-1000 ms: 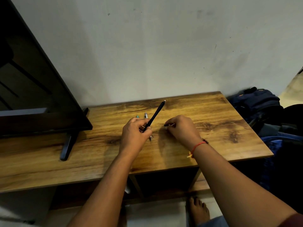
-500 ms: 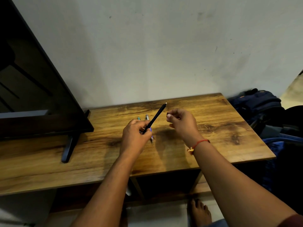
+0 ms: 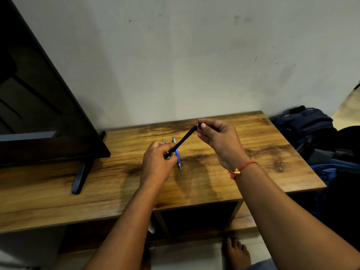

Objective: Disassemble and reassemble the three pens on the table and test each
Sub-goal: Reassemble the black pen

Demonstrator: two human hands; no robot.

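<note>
Black pen (image 3: 182, 142) is up off the counter (image 3: 253, 152), slanting from near-left to far-right between two bare hands. The left grip (image 3: 157, 164) is clamped round its near end, fingers curled tight. The right grip (image 3: 220, 141) pinches the far tip between thumb and fingertips. It looks like a twist at that end, but I can't tell whether the piece is coming off or going on.

Count the pens: three. One black in the air and two on the counter just beyond the left grip: a blue pen (image 3: 177, 156) with a silver top and, beside it on the left, a green pen (image 3: 164, 141), mostly hidden behind the knuckles.

As for progress, I'd call it early to midway. Both pens lying down look whole, I see no loose parts on the wood, and there is nothing in view to scribble a test on. At least this pen's work is unfinished, and probably more.
</note>
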